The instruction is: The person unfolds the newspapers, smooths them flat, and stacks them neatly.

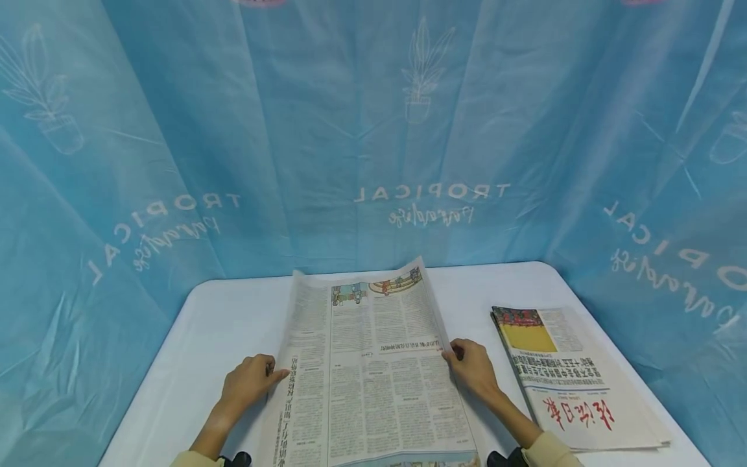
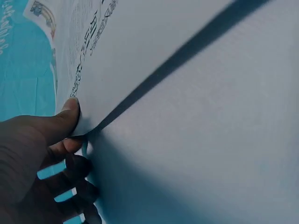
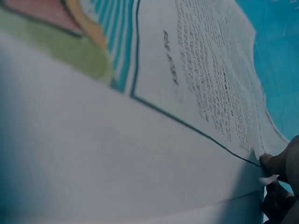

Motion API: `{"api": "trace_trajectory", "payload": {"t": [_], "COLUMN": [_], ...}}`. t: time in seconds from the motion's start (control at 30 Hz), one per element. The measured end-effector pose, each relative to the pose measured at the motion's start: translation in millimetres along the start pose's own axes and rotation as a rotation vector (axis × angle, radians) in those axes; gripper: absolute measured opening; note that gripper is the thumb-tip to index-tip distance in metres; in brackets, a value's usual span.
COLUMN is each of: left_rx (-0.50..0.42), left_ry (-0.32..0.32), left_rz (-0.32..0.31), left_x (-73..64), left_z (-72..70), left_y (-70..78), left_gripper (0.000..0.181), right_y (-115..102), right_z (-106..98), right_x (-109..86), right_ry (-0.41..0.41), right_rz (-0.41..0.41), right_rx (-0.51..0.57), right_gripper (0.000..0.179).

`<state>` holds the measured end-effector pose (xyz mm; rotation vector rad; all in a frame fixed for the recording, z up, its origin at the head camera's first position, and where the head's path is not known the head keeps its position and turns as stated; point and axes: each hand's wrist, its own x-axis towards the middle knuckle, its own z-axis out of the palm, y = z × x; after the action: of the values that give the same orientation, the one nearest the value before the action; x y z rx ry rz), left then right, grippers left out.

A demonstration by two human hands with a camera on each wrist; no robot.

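A newspaper sheet (image 1: pixel 385 383) lies spread over the middle of the white table, its far corners curling upward. At its left edge my left hand (image 1: pixel 248 383) pinches the paper between thumb and fingers. In the left wrist view the thumb (image 2: pixel 70 112) presses on the printed side, the index finger beneath, and the edge stands slightly off the table. My right hand (image 1: pixel 474 368) pinches the opposite edge. The right wrist view shows that hand (image 3: pixel 282 172) at the far side of the paper, partly cut off by the frame.
A folded newspaper stack (image 1: pixel 574 383) with a red title lies on the table's right side. Bare white table (image 1: pixel 216 324) shows on the left. A blue plastic curtain (image 1: pixel 350 130) hangs behind and along both sides.
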<state>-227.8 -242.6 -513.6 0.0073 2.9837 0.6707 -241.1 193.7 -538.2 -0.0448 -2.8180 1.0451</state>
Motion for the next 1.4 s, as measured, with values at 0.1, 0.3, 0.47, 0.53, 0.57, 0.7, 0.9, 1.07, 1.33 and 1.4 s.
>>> {"api": "trace_trajectory", "payload": {"t": [0.1,0.3,0.47,0.53,0.57,0.7,0.9,1.07,1.33,1.4], "left_rx": [0.019,0.027,0.028,0.030,0.030,0.030,0.046,0.104,0.298,0.276], "left_ry": [-0.005,-0.037,-0.084,-0.102,-0.109,-0.128,-0.138,-0.127,0.008,0.024], "left_rz": [-0.034,-0.072,-0.091,-0.099,-0.100,-0.114,-0.117,-0.117,0.036,0.131], "left_x": [-0.6,-0.8,0.4,1.4,2.1,3.6,3.6,3.0,11.9,19.1], "left_z": [-2.2,-7.9,-12.4,-12.9,-13.0,-15.3,-16.9,-16.3,-12.1,-4.9], "left_y": [1.9,6.8,9.3,9.7,9.6,9.6,10.7,12.8,49.4,65.5], "left_gripper": [0.039,0.038,0.041,0.042,0.042,0.042,0.042,0.047,0.052,0.042], "right_y": [-3.9,-3.9,6.2,11.8,14.3,23.6,36.7,42.9,44.3,44.4], "right_z": [-5.2,-16.4,-26.7,-34.4,-38.7,-52.8,-56.8,-52.2,-50.6,-49.4], "right_x": [1.6,2.5,-8.9,-16.4,-20.4,-34.2,-42.6,-42.2,-43.3,-43.9], "right_ry": [-0.021,-0.101,-0.284,-0.400,-0.462,-0.626,-0.657,-0.659,-0.677,-0.671], "right_rz": [0.015,0.064,0.165,0.178,0.181,0.162,0.091,0.040,0.005,-0.001], "right_rx": [-0.041,-0.050,0.169,0.261,0.306,0.434,0.500,0.534,0.572,0.573], "right_gripper": [0.020,0.026,0.027,0.031,0.033,0.042,0.027,0.024,0.024,0.024]}}
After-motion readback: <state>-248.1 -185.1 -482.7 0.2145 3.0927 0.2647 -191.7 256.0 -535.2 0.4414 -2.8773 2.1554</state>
